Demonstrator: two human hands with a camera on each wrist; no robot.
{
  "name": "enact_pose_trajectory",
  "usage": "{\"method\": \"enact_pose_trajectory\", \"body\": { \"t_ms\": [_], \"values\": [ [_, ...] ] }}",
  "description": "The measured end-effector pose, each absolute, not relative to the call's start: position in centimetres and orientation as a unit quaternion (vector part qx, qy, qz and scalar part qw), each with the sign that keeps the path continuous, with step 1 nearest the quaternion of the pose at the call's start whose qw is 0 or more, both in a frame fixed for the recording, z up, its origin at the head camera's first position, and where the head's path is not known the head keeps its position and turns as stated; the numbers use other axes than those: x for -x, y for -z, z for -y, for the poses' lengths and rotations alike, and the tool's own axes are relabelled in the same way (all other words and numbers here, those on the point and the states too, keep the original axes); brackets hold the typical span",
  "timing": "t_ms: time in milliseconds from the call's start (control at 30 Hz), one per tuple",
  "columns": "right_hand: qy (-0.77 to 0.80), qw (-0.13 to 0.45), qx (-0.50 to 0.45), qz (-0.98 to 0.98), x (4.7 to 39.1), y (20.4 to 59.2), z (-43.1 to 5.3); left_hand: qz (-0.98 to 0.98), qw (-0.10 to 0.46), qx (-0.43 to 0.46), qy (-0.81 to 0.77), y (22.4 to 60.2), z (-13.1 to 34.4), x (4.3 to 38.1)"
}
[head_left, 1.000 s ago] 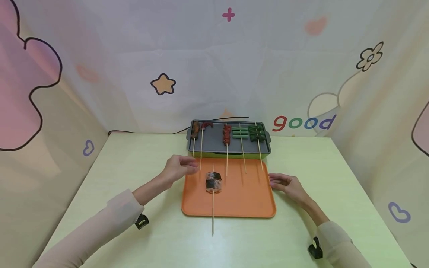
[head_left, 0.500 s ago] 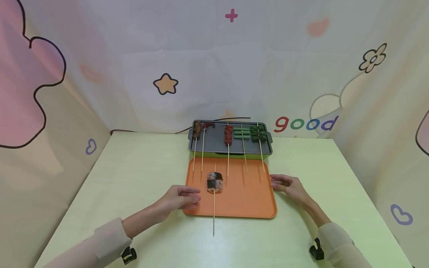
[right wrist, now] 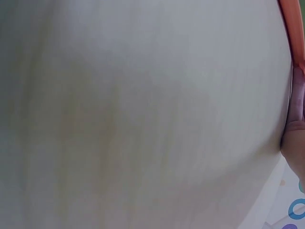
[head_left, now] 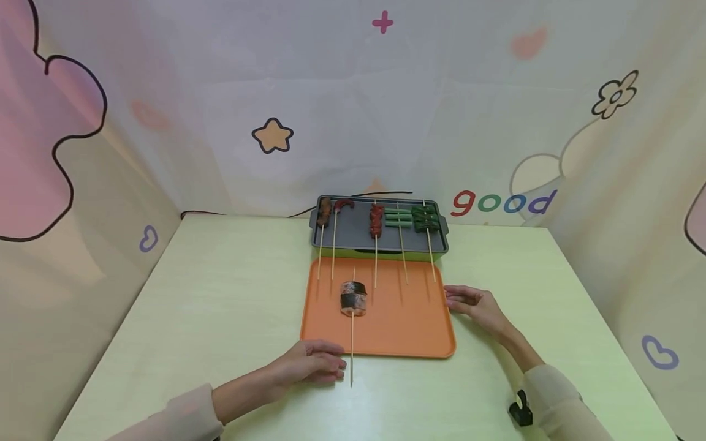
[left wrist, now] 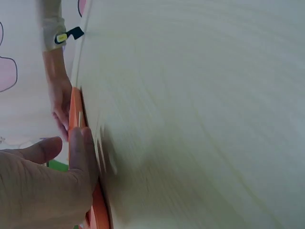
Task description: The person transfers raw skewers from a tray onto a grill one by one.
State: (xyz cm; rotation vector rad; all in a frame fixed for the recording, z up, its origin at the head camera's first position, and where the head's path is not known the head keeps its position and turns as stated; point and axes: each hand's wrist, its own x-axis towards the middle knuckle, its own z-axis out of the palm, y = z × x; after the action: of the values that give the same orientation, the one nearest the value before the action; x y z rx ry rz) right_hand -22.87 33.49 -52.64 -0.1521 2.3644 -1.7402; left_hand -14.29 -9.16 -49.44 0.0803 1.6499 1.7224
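Note:
An orange tray (head_left: 405,334) lies on the table, with a skewer of a pale, dark-banded rice-roll-like piece (head_left: 353,299) on it. The skewer's bare stick extends past the tray's front edge. My left hand (head_left: 309,362) is at the tray's front-left corner, fingers fairly straight and tips close beside that stick. In the left wrist view, the left thumb (left wrist: 47,149) stands apart from the fingers, which overlap the tray's edge. My right hand (head_left: 478,309) touches the tray's right rim with extended fingertips; the right wrist view catches only part of its fingers (right wrist: 298,95).
Behind the tray stands a green grill with a dark grey plate (head_left: 353,229). Across it lie several skewers: brown meat (head_left: 324,212), a red curled piece (head_left: 344,203), red chunks (head_left: 375,222), green stalks (head_left: 398,218) and dark green leaves (head_left: 425,218). Their sticks overhang the tray.
My left hand has come from the tray's back-left corner down along its left side to the front-left corner. The right hand stays at the right rim; the tray and skewers look unmoved.

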Motion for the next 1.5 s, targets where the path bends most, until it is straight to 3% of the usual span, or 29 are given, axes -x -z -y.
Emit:
{"method": "enact_pose_trajectory", "body": {
  "t_ms": [1500],
  "values": [
    [0.616, 0.1, 0.069, -0.778, 22.8, 52.5, -33.5, -0.623, 0.329, 0.031, -0.709, 48.2, 7.3, 14.4]
  ]
}}
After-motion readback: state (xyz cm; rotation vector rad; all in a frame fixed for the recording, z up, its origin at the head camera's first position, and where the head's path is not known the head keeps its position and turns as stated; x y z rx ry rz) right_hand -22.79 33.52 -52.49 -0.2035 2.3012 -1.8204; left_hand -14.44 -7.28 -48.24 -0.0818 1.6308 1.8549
